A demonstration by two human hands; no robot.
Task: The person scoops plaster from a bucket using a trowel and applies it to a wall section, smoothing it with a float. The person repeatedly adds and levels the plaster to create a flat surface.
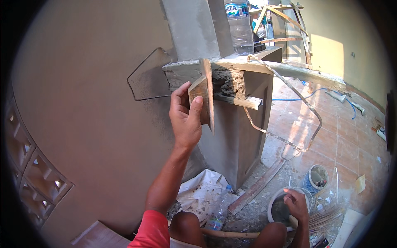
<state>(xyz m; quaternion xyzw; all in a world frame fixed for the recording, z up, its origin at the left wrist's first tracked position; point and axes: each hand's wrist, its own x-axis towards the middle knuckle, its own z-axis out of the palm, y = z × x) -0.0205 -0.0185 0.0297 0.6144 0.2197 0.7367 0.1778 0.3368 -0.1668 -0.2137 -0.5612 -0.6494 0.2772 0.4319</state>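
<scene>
At one o'clock from the left hand, the float is clamped by thumb and fingers; at four, the right hand, fingers apart, overhangs a bucket.

Left hand raised, firmly gripping; right hand low, half-curled, hold unclear.

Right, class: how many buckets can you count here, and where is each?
2: the white bucket by the right hand, and the blue bucket just beyond it. Others may be hidden.
</scene>
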